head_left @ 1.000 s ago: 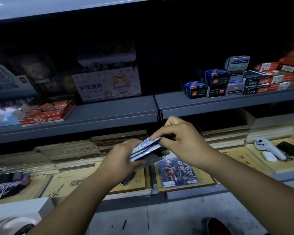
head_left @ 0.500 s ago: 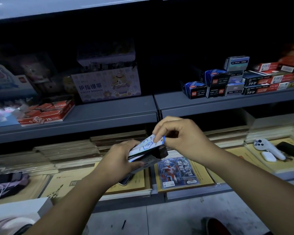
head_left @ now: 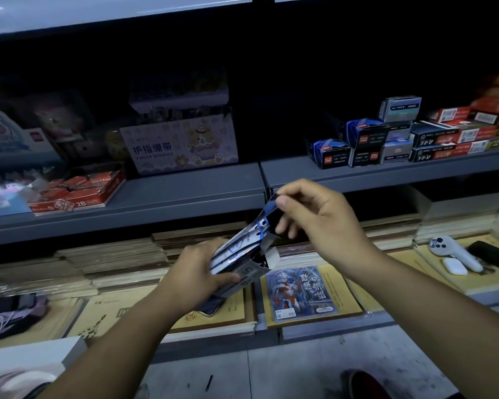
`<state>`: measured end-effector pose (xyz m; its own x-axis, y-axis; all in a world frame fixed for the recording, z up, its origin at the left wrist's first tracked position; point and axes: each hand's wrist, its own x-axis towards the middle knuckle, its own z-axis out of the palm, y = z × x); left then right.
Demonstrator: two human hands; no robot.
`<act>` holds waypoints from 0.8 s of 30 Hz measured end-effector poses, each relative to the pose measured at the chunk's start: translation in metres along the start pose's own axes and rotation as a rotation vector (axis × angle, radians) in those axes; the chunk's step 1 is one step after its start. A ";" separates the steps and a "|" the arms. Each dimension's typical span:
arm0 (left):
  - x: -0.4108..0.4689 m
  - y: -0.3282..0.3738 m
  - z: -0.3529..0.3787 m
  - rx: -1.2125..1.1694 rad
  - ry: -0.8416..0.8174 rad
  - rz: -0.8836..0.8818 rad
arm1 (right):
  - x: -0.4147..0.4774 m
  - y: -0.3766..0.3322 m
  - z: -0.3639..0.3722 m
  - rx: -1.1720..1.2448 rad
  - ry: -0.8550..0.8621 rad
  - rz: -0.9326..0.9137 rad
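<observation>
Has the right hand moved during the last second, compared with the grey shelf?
Yes. The right hand, pinching a blue packet, has gone up: its knuckles now cover the front edge of the grey shelf.

The head-worn camera looks forward and down, close above the shelves [head_left: 185,194].

Up-left of your right fingers [head_left: 283,201]: pastel box [head_left: 182,145] reads "护指绷带 FINGER BANDAGE". Far left of your left thumb [head_left: 228,279]: red box [head_left: 78,194] marked "2B". Up-right of right fingers: dark blue box [head_left: 330,154] with "neo" on red tag; black box [head_left: 365,158] beside it shows "deli". Against left thumb: grey pack [head_left: 249,276], big "5", rest unclear. Blue-white packet [head_left: 242,243] you pinch in right fingers: print too small. Hero card pack [head_left: 300,292] right of thumb: title blurred.
</observation>
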<state>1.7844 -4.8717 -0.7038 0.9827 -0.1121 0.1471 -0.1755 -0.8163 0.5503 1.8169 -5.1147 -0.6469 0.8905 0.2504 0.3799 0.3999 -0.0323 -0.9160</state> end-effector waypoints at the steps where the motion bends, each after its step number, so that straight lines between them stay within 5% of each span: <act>1: 0.000 0.000 0.000 -0.008 0.007 0.000 | 0.001 -0.001 0.000 0.046 0.057 0.004; 6: -0.001 -0.001 0.000 -0.038 0.016 0.011 | 0.000 -0.003 0.002 0.277 0.023 0.114; 10: -0.002 0.002 0.000 -0.088 -0.004 -0.003 | -0.003 0.000 0.004 0.199 -0.022 0.136; 18: -0.005 -0.008 -0.003 -0.330 -0.003 -0.122 | 0.001 -0.016 -0.026 0.236 0.305 0.076; 24: -0.013 -0.008 -0.009 -0.574 0.049 -0.189 | -0.004 -0.013 -0.044 0.147 0.367 0.084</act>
<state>1.7727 -4.8589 -0.7026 0.9985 0.0423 0.0336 -0.0150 -0.3816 0.9242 1.8177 -5.1574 -0.6305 0.9477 -0.1101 0.2996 0.3110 0.1072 -0.9444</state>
